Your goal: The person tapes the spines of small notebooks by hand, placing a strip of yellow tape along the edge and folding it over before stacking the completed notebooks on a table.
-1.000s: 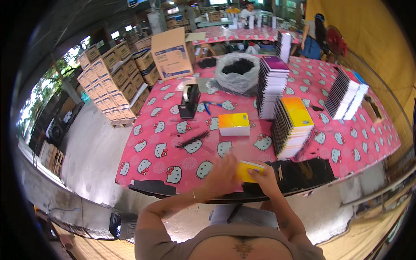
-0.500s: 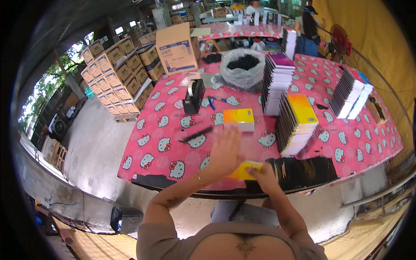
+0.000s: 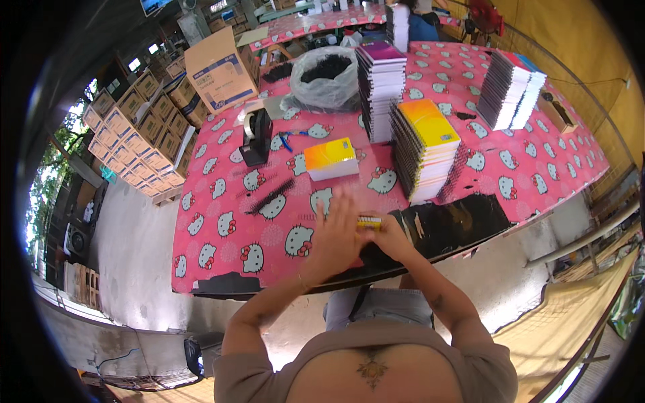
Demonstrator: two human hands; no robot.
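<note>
My right hand (image 3: pixel 390 239) is closed round a small yellow notebook (image 3: pixel 369 222), whose edge with a row of binding loops faces up, close to the table's front edge. Just left of it, my left hand (image 3: pixel 334 232) has its fingers stretched out, their tips smeared by motion. Its thumb side is against or very near the notebook; I cannot tell which. Beyond my hands sits a short stack of yellow-orange notebooks (image 3: pixel 331 160). Black binding coils (image 3: pixel 272 196) lie to the left on the pink patterned tablecloth (image 3: pixel 222 252).
A tall stack of yellow notebooks (image 3: pixel 430 124) rises to the right, with purple-topped (image 3: pixel 383 84) and red-and-blue-topped (image 3: pixel 514 87) stacks behind. A black tape dispenser (image 3: pixel 256 138), blue-handled pliers (image 3: pixel 289 141), a plastic bag of black coils (image 3: pixel 326 87) and a carton (image 3: pixel 218 70) stand farther back.
The notebook in my right hand has tipped from showing its yellow cover to showing its looped edge. My left hand remains beside it, fingers stretched. The whole view has shifted.
</note>
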